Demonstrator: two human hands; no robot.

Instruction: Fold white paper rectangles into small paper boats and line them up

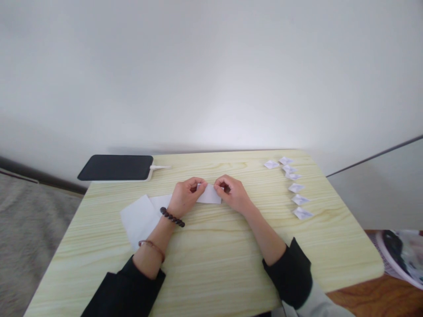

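A small folded piece of white paper (209, 195) is held between my two hands over the middle of the table. My left hand (187, 193) pinches its upper left corner between thumb and fingers. At the upper right corner, my right hand (233, 192) pinches it in the same way. Loose white paper sheets (140, 220) lie to the left, partly covered by my left hand and wrist. Over on the right side sit several small folded paper boats (300, 200), set out in a rough column.
A black-screened phone (117, 167) with a white cable plug (160, 167) lies at the table's back left. The wooden table (211, 273) meets a white wall (211, 79) behind. A bin (401, 253) stands on the floor at the right.
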